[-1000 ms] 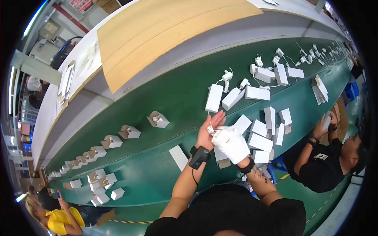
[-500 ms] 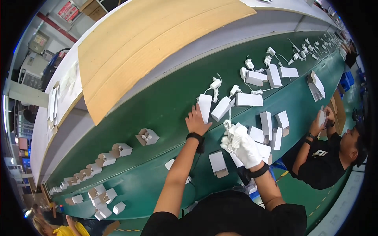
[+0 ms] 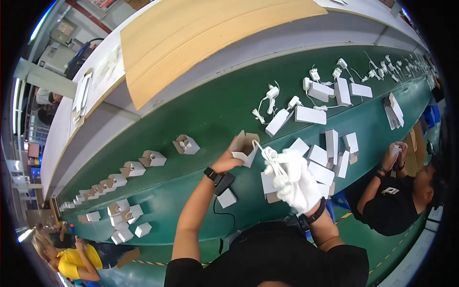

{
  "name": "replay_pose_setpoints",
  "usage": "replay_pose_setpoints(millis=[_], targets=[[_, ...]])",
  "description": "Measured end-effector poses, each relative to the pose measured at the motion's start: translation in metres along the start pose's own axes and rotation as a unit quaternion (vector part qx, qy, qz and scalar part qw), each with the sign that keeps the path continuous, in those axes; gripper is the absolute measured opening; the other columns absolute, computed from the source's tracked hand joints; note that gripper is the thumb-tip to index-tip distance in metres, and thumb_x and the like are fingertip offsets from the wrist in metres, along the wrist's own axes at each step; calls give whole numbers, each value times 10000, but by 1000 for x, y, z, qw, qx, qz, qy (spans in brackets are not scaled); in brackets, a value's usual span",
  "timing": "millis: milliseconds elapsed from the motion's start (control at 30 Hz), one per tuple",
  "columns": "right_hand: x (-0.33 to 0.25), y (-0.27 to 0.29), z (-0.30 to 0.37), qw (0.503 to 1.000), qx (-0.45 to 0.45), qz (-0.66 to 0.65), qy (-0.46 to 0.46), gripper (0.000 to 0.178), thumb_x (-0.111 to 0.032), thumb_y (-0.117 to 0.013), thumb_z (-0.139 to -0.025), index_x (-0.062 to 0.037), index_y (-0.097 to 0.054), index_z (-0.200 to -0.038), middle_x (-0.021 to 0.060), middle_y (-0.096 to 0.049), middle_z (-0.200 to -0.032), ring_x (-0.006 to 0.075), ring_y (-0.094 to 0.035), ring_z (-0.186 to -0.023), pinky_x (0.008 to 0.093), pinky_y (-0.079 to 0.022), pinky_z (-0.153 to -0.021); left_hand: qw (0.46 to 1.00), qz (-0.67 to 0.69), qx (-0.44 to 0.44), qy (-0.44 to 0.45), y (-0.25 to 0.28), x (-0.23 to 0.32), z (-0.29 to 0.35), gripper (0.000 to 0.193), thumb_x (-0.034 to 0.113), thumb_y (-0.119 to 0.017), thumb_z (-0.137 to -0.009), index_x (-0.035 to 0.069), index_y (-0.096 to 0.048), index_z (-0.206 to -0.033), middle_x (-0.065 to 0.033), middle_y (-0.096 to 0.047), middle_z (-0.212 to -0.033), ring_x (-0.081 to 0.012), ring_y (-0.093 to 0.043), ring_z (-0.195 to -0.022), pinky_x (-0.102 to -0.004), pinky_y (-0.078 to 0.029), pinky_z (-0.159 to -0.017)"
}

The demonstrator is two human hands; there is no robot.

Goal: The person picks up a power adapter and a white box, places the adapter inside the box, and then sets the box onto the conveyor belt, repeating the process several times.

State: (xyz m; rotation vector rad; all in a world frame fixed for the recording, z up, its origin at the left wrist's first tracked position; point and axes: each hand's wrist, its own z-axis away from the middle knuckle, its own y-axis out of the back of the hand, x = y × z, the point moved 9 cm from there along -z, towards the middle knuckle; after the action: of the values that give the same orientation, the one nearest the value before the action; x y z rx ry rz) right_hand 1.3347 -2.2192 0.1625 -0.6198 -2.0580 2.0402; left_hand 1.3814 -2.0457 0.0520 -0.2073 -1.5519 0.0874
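Observation:
My left hand grips a small white box by its side, with the brown inside of its open top showing. Close to its right, my white-gloved right hand is closed around a white power adapter with a coiled cable. One loop of that cable reaches the box's mouth; whether it goes inside, I cannot tell. Below the right hand, another white box is partly covered by the glove. A white box lies on the green bench below my left wrist.
Open boxes with contents line up leftward along the green bench. More boxes cluster lower left. Loose boxes and adapters lie to the right. A cardboard sheet covers the shelf. A co-worker sits right; a person in yellow, left.
My left hand has picked up the white box it was touching on the bench and drawn it nearer, open end showing. The right hand still holds the adapter, now beside that box. The view has shifted slightly.

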Motion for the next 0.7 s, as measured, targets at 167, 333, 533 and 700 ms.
replay_pose_setpoints(millis=[167, 333, 533, 700], targets=[[-6, 62, -18, 986, 52, 158, -27, 561, -341, -608, -870, -21, -405, -1284, 149, -550, -1081, 196, -579, -841, 281, -489, -644, 996, -60, -56, -39, -30, 26, 24, 763, -51, -513, -616, 74, -386, -1358, -57, -449, -1293, -182, -432, -1201, -298, -376, -964], [-38, 36, -31, 629, 41, 774, 51, 377, -295, -618, -824, 21, -581, -1026, 168, -617, -865, 258, -630, -750, 316, -501, -610, 957, -268, -62, -89, -44, 20, 25, 723, -12, -569, -590, 87, -420, -1290, -63, -479, -1227, -196, -450, -1173, -312, -366, -966], [-14, 36, -51, 33, 38, 997, 62, 264, -247, -649, -735, 5, -625, -813, 201, -614, -793, 321, -637, -699, 386, -495, -573, 918, -358, 37, -166, -49, 5, 24, 765, 53, -701, -564, 61, -419, -1275, -83, -458, -1233, -230, -462, -1158, -337, -394, -946], [-27, 57, -84, 194, -65, 974, 102, 142, -151, -628, -699, -60, -624, -807, 140, -618, -747, 337, -616, -635, 412, -495, -565, 944, -290, 92, -123, -22, 0, 11, 782, 127, -786, -547, 49, -433, -1241, -103, -497, -1182, -235, -496, -1127, -359, -405, -944]])
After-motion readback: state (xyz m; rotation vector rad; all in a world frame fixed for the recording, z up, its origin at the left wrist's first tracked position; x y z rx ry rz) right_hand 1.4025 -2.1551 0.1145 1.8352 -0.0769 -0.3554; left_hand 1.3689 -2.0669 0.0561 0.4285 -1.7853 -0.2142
